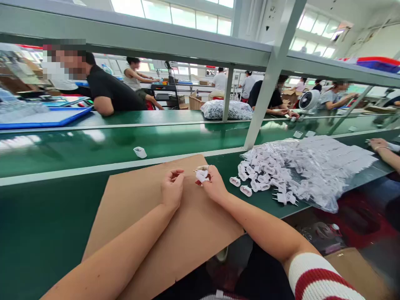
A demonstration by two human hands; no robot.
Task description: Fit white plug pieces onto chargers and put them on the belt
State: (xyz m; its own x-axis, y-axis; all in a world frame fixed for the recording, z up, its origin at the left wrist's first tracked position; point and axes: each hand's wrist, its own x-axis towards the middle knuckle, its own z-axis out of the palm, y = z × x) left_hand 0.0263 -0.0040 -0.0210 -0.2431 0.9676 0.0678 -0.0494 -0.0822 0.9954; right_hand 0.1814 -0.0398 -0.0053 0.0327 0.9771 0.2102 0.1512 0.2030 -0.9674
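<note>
In the head view, the right hand [215, 183] has its thumb and fingers clamped on a white plug [201, 175], whose metal pin points toward the left hand [171, 189]. The left hand is near it but apart, its fingers curled in toward the thumb; whether they pinch anything cannot be told. Both hands are above a brown cardboard sheet [187, 237], which lies on the green surface [40, 225] with its far side close to the surface's far edge and its near side reaching past the near edge. Right of the sheet, a heap of white plugs [262, 171] spreads on the surface, partly under and within a clear plastic bag [328, 198] that reaches the near edge. Two loose plugs [246, 191] lie at the heap's left side, toward the cardboard. Farther right, a co-worker's hand [378, 144] rests by the rows of white pieces [337, 152]. Beyond the far edge runs a green belt [175, 137] carrying a single white piece [139, 152] on its left stretch. Past the belt sits a filled bag [226, 110].
</note>
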